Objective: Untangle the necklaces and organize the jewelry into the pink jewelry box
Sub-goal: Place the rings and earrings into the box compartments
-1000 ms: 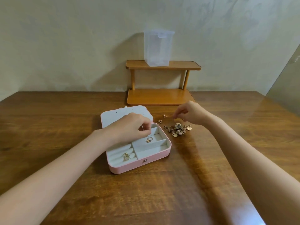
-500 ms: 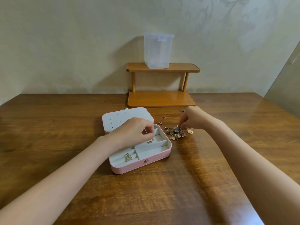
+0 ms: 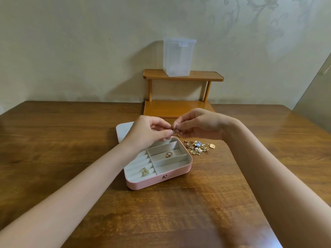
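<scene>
- Both hands meet above the far edge of the pink jewelry box (image 3: 161, 181). The left hand (image 3: 148, 130) and the right hand (image 3: 198, 125) each pinch one tiny metal piece (image 3: 173, 130) between thumb and fingertips; it is too small to tell whether it is a clasp, a ring or a bit of chain.
- The box lies open on the wooden table (image 3: 53, 140), its white lid (image 3: 123, 130) folded back toward 11 o'clock. A gold ring (image 3: 168, 154) sits in a middle compartment, and a sparkly pendant (image 3: 145, 172) rests on the ring rolls at the box's 8 o'clock corner.
- The jewelry pile (image 3: 198, 148) lies on the table at 3 o'clock from the box, just beside its rim, plainly unsorted.
- To me, the first risk is the pinch itself: the piece is small and slick, so if either hand loosens it may drop. Falling, it could land in the wrong compartment or bounce onto the table.
- Pulling the two hands apart too hard could tighten a knot or snap a fine link, if a chain is what they hold.
- The right forearm (image 3: 250, 158) hangs close over the pile; a careless sweep could scatter it toward the table's edge.
- A loose bit (image 3: 178, 135) lies on the table under the hands, easy to overlook or knock.
</scene>
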A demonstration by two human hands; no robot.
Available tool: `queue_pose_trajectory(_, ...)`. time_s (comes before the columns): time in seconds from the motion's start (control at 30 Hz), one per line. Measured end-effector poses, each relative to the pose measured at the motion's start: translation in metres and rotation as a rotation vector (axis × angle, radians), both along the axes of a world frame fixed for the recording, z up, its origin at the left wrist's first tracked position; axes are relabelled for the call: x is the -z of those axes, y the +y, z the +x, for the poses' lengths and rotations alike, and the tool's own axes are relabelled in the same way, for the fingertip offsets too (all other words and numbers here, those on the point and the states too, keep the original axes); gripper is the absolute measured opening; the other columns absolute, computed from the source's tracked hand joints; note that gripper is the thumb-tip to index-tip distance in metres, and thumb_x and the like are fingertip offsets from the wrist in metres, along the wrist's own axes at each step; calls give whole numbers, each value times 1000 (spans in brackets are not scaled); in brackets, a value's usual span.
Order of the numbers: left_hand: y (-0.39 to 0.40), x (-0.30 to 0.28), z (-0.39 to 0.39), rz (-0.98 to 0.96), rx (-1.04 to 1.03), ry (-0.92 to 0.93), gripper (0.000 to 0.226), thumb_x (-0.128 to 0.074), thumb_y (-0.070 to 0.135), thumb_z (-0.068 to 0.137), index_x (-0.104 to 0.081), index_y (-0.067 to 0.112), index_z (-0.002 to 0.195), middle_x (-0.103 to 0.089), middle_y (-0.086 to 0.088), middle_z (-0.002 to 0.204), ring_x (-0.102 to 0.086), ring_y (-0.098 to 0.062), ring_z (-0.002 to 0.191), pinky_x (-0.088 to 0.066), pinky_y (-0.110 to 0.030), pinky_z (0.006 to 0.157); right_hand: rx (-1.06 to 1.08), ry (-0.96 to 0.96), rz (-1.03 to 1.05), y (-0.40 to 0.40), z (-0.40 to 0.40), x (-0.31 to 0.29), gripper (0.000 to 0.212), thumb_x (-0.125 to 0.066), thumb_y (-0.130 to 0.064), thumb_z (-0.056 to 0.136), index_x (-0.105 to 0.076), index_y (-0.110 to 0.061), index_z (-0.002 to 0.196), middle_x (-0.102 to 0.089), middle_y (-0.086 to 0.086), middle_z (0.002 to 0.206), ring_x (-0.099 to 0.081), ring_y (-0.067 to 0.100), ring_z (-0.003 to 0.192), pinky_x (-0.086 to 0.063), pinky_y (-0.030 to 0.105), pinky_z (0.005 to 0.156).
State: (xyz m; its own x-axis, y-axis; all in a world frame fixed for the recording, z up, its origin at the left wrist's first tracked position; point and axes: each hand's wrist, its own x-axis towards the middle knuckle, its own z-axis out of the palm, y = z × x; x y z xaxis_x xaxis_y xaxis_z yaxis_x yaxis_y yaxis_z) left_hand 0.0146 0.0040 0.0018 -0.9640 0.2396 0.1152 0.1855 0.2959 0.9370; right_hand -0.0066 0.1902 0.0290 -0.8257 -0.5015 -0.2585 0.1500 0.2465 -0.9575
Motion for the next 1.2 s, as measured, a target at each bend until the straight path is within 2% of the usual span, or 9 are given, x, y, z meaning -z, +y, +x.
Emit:
queue_pose_trajectory(0.13,-11,-1,6,30,-6,22,10,-70,5,80,-71,10,89,-72,-3,74,-67,-5,66,-52,-13,61,-53,-44,-94,-11,1,3,15,-48,5,90,-62,0,90,-63,8,79,-59,13,74,-52,20,70)
queue_pose_trajectory(0.27,-28,-3,8,127,-108,-45,8,-67,8,82,-71,13,87,-72,-6,75,-68,-9,67,-55,-17,63,32,15,-151,-29,2,3,10,-54,0,90,-62,-5,94,-65,4,78,-62,11,71,-52,21,68)
queue_pose_trajectory(0.4,-46,-2,10,184,-212,-216,5,-68,9,84,-70,7,88,-71,-9,77,-68,-12,69,-55,-20,65,89,239,131,-63,5,3,3,-65,-7,84,-68,-7,85,-69,2,77,-63,7,68,-53,15,64)
queue_pose_trajectory(0.5,-63,-4,11,62,-209,-263,8,-68,13,84,-69,7,89,-72,-9,79,-70,-12,68,-56,-19,63,115,333,280,-86,6,6,5,-67,-13,84,-72,-11,85,-69,0,78,-61,4,64,-50,11,58)
queue_pose_trajectory(0.67,-90,-1,9,-170,-200,-243,6,-67,15,86,-68,11,88,-71,-8,83,-67,-12,70,-54,-17,57,147,295,481,-108,12,18,12,-70,-19,83,-74,-11,90,-67,1,80,-52,8,65,-45,16,58)
queue_pose_trajectory(0.83,-88,13,7,-342,-128,-295,5,-65,15,87,-63,14,91,-67,-6,85,-64,-12,68,-54,-19,57,102,183,511,-125,18,28,12,-71,-11,81,-73,-3,91,-70,7,79,-56,10,57,-52,20,62)
queue_pose_trajectory(0.93,-89,18,4,-370,-91,-295,10,-69,11,84,-60,13,87,-65,-7,81,-62,-11,62,-53,-19,53,62,166,565,-127,20,29,13,-70,-8,82,-72,-2,93,-71,13,86,-59,15,66,-54,25,69)
queue_pose_trajectory(1.07,-90,20,1,-373,-82,-301,11,-69,8,84,-59,14,84,-64,-7,79,-62,-12,62,-54,-22,57,37,145,596,-129,19,27,12,-69,-9,83,-72,-3,93,-65,5,73,-55,11,57,-51,19,59)
queue_pose_trajectory(1.2,-90,19,0,-354,-100,-304,4,-62,7,88,-63,11,89,-66,-7,81,-63,-12,62,-55,-21,57,42,170,616,-130,16,28,6,-69,-10,83,-71,-7,88,-63,5,71,-54,12,58,-50,18,55)
